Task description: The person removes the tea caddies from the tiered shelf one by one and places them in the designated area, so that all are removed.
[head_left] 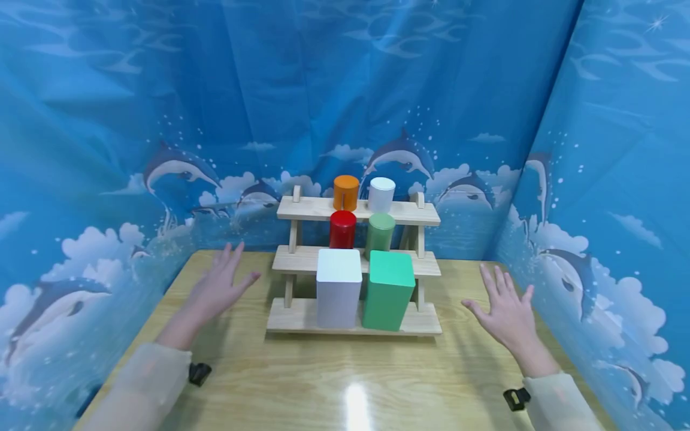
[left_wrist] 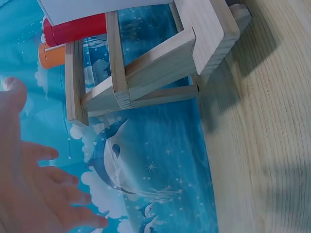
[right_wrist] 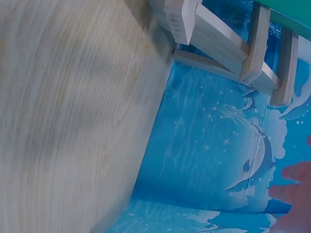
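Observation:
A three-tier wooden shelf (head_left: 288, 324) stands in the middle of the table. On its top tier are an orange cylinder (head_left: 345, 193) and a white cylinder (head_left: 381, 195). The middle tier bears a red cylinder (head_left: 342, 230) and a pale green cylinder (head_left: 380, 233). In front, on the lowest tier, stand a tall white box (head_left: 338, 290) and a tall green box (head_left: 389, 292). My left hand (head_left: 218, 290) hovers left of the shelf with fingers spread and nothing in it. To the shelf's right, my right hand (head_left: 507, 310) is likewise spread and holds nothing.
The light wooden table (head_left: 280, 383) reaches back to a blue curtain (head_left: 302, 108) printed with dolphins, which also runs along both sides. Each wrist wears a small black device, seen at the left wrist (head_left: 199, 374) and at the right wrist (head_left: 516, 398).

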A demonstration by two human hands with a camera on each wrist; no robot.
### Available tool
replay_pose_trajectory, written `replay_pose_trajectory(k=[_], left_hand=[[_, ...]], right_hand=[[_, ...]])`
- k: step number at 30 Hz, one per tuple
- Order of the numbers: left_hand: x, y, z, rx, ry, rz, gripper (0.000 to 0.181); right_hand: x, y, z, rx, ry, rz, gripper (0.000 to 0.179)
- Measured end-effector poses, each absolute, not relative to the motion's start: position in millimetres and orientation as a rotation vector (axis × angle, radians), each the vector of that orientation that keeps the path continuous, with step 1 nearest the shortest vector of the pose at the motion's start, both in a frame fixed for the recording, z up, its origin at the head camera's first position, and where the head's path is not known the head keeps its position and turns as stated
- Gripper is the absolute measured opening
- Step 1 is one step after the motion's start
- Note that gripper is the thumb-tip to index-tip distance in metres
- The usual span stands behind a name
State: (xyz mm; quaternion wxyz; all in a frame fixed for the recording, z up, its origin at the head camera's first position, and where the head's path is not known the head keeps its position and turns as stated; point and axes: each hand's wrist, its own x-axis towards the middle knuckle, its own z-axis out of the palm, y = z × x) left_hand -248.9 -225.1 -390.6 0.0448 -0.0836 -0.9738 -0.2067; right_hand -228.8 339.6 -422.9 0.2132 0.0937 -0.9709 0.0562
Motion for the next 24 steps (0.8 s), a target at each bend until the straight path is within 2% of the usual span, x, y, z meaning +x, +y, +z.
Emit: replay_pose_trajectory(k=[17,24], left_hand=[[-270.0,-216.7,-395.0,-0.191,-2.783,-1.091,0.085],[-280.0,-217.9,-400.2,-0.158,-2.574,-1.490,0.070]], right_hand=[[-228.3,319.0,-421.8,0.309,-2.553,0.593,0.072],[-229.4,306.9,-418.2,0.301,-2.466,0.876,0.058]])
